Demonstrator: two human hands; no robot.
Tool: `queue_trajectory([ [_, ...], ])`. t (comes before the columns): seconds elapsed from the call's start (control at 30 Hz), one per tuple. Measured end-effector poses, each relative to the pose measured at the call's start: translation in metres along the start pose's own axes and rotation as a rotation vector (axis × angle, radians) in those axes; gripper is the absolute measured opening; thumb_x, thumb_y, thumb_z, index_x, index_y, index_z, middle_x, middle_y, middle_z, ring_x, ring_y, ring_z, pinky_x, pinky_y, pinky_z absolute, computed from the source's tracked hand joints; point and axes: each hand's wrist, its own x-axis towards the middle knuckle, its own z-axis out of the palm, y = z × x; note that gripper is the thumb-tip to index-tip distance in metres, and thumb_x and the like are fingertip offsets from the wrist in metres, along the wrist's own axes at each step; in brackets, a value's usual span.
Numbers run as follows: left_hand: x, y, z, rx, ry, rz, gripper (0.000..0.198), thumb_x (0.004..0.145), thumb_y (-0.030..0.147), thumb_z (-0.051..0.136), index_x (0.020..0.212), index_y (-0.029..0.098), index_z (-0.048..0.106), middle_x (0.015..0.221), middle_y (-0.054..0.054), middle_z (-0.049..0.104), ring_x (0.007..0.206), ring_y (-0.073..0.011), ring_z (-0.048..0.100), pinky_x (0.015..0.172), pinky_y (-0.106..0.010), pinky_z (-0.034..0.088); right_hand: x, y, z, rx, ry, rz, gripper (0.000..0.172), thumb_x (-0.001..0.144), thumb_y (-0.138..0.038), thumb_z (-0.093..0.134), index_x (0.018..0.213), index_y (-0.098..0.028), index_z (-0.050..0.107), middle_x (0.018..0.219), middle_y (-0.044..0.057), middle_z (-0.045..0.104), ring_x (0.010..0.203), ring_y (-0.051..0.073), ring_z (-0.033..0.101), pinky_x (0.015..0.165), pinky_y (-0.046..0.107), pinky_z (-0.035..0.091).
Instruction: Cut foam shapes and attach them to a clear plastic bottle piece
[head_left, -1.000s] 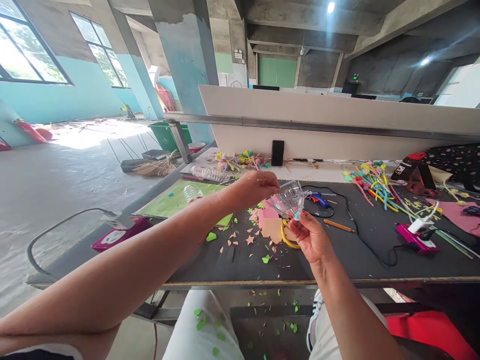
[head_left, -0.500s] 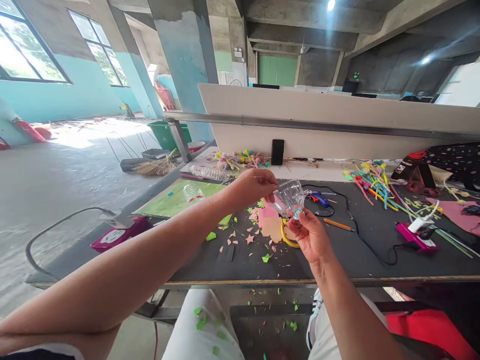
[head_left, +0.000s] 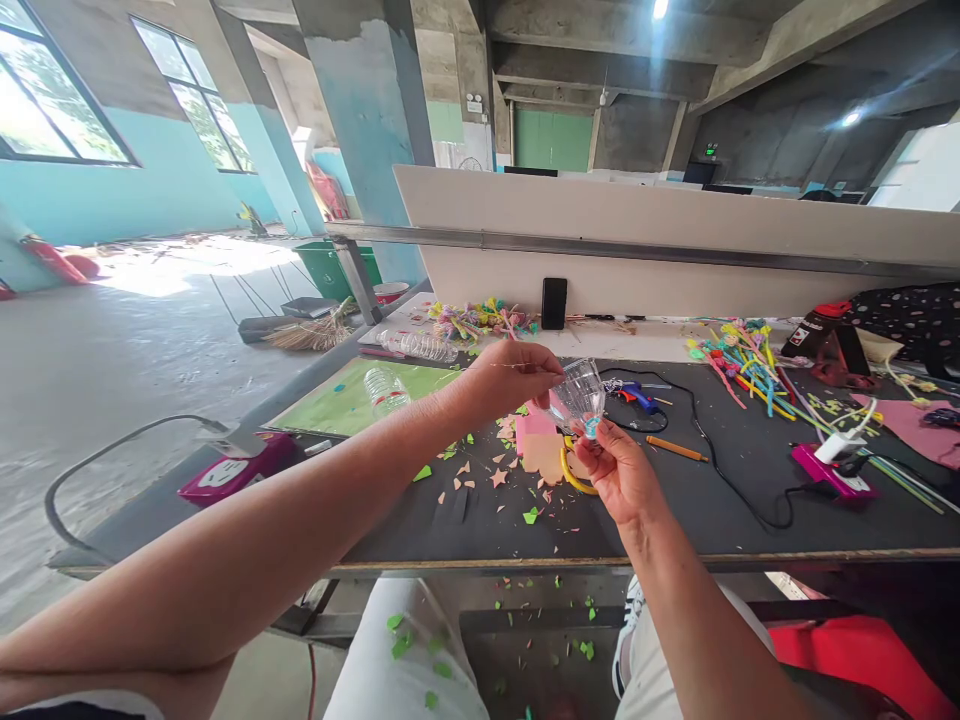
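My right hand [head_left: 616, 470] grips the neck end of a clear cut-off plastic bottle top [head_left: 577, 394], held above the black table [head_left: 675, 500]. My left hand [head_left: 510, 375] pinches the bottle top's upper rim with closed fingers. Below the hands lie pink and peach foam pieces [head_left: 538, 440], yellow-handled scissors [head_left: 574, 470] and scattered green and pink scraps [head_left: 480, 475].
A blue glue gun [head_left: 634, 396] with a black cord, an orange pencil [head_left: 675, 449], coloured straws [head_left: 750, 370], a pink power strip [head_left: 829, 470], a green sheet [head_left: 352, 395] with a clear bottle [head_left: 386, 388], another power strip [head_left: 232, 468], a black phone [head_left: 553, 303] against the white panel.
The bottle top has turned slightly between my fingers, and my left hand shifted a little along its rim. The hands stay in about the same place.
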Motion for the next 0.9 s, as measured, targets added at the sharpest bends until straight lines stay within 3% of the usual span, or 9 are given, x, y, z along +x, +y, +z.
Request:
queue_trajectory([
  [0.37, -0.001, -0.006, 0.004, 0.095, 0.052, 0.145, 0.019, 0.082, 0.027, 0.058, 0.086, 0.016, 0.073, 0.063, 0.000, 0.069, 0.058, -0.0104, 0.059, 0.057, -0.020, 0.045, 0.000, 0.001, 0.000, -0.002, 0.026, 0.011, 0.022, 0.065, -0.018, 0.083, 0.081, -0.012, 0.070, 0.082, 0.010, 0.078, 0.058, 0.011, 0.069, 0.062, 0.019, 0.061],
  [0.63, -0.002, 0.006, 0.001, 0.433, -0.100, 0.341, 0.020, 0.084, 0.023, 0.056, 0.089, 0.018, 0.076, 0.075, -0.001, 0.074, 0.066, -0.0114, 0.062, 0.061, -0.020, 0.043, 0.002, 0.005, -0.002, -0.090, 0.011, 0.014, 0.028, 0.061, -0.019, 0.086, 0.083, -0.015, 0.068, 0.073, 0.005, 0.076, 0.057, 0.012, 0.068, 0.059, 0.021, 0.061],
  [0.9, 0.000, 0.001, -0.001, 0.413, -0.170, 0.356, 0.021, 0.082, 0.017, 0.057, 0.089, 0.018, 0.077, 0.082, -0.002, 0.074, 0.073, -0.0124, 0.065, 0.065, -0.019, 0.045, 0.001, 0.006, -0.002, -0.149, 0.014, 0.002, 0.035, 0.057, -0.021, 0.088, 0.084, -0.015, 0.067, 0.076, 0.004, 0.076, 0.055, 0.011, 0.068, 0.057, 0.022, 0.061],
])
